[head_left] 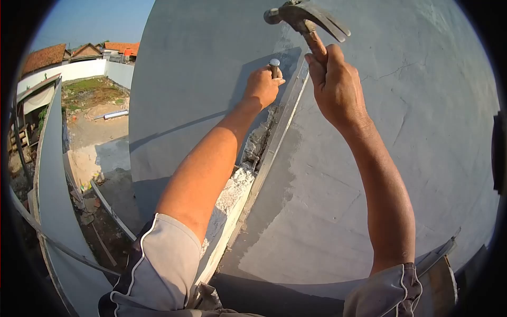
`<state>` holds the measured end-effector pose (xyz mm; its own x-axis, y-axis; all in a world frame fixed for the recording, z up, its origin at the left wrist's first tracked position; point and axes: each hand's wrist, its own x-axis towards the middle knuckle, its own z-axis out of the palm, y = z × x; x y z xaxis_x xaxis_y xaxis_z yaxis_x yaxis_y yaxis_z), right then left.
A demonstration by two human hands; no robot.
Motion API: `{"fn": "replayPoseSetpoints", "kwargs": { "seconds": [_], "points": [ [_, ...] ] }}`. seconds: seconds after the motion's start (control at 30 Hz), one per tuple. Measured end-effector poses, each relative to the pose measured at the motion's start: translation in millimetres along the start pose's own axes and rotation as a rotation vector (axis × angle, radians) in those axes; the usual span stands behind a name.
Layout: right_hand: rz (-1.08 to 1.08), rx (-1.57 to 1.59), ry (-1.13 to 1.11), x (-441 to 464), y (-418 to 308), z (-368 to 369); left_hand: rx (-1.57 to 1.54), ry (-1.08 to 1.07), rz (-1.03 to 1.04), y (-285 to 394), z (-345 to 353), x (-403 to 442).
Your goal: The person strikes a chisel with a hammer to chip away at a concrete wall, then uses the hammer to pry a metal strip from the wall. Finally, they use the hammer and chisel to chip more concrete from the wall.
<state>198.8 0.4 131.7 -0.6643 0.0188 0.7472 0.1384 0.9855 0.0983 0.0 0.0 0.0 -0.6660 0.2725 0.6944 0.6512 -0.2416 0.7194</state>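
Note:
My right hand (340, 87) grips the wooden handle of a claw hammer (303, 16), raised at the top of the view with its claw toward the right. My left hand (262, 84) is closed round a chisel (274, 63), whose round, shiny struck end shows above the fist. The chisel's tip is hidden by the hand. Both hands are in front of a grey plastered wall (195, 63). Just below the left hand runs a chipped, broken strip (257, 140) of masonry beside a long pale straight edge (282, 124). Hammer and chisel are apart.
White rubble (236, 187) lies on the narrow ledge between my arms. Far below on the left is a yard (90, 124) with bare soil and a white boundary wall (87, 68). Tiled roofs (45, 58) stand beyond. A fine crack (396, 72) crosses the wall at right.

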Motion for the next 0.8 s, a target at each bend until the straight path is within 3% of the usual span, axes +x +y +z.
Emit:
{"fn": "replayPoseSetpoints", "kwargs": {
  "seconds": [0.03, 0.07, 0.1, 0.2, 0.33, 0.4, 0.5, 0.57, 0.67, 0.73, 0.8],
  "points": [
    [0.155, -0.125, -0.325, 0.8, 5.4, 22.7, -0.019, -0.020, -0.035, -3.3, 0.0, 0.1],
    [0.189, -0.012, -0.408, 5.7, 20.9, 23.2, -0.035, -0.041, -0.051, -5.6, -0.6, 10.1],
    [0.194, -0.012, -0.201, 16.8, 8.3, -5.7, -0.021, -0.015, 0.125, 25.5, -8.6, 53.5],
    [0.178, 0.078, 0.087, 2.6, 0.7, -25.9, -0.004, 0.071, 0.321, 45.5, -1.9, 93.7],
    [0.150, 0.379, 0.395, -88.0, 24.3, -7.8, -0.044, 0.031, 0.412, 38.4, -5.5, 77.9],
    [0.234, 0.429, 0.392, -155.0, 37.3, 10.3, -0.078, -0.010, 0.494, 22.0, -3.0, 77.4],
    [0.505, 0.572, 0.182, -271.0, 52.8, 53.0, -0.060, -0.064, 0.530, 13.7, -7.5, 60.3],
    [0.631, 0.506, 0.084, -351.1, 59.8, 71.7, -0.018, -0.078, 0.614, -12.7, -9.7, 58.8],
    [0.966, 0.434, -0.146, -465.4, 60.9, 104.2, -0.127, -0.239, 0.298, -24.4, -8.7, 33.8],
    [1.184, 0.374, -0.241, -531.0, 52.7, 133.8, -0.020, -0.263, 0.260, -27.4, -4.9, 20.5],
    [1.386, 0.339, -0.447, -571.7, 39.6, 136.6, 0.159, -0.213, 0.433, -44.1, 1.0, 13.5]
  ]
}}
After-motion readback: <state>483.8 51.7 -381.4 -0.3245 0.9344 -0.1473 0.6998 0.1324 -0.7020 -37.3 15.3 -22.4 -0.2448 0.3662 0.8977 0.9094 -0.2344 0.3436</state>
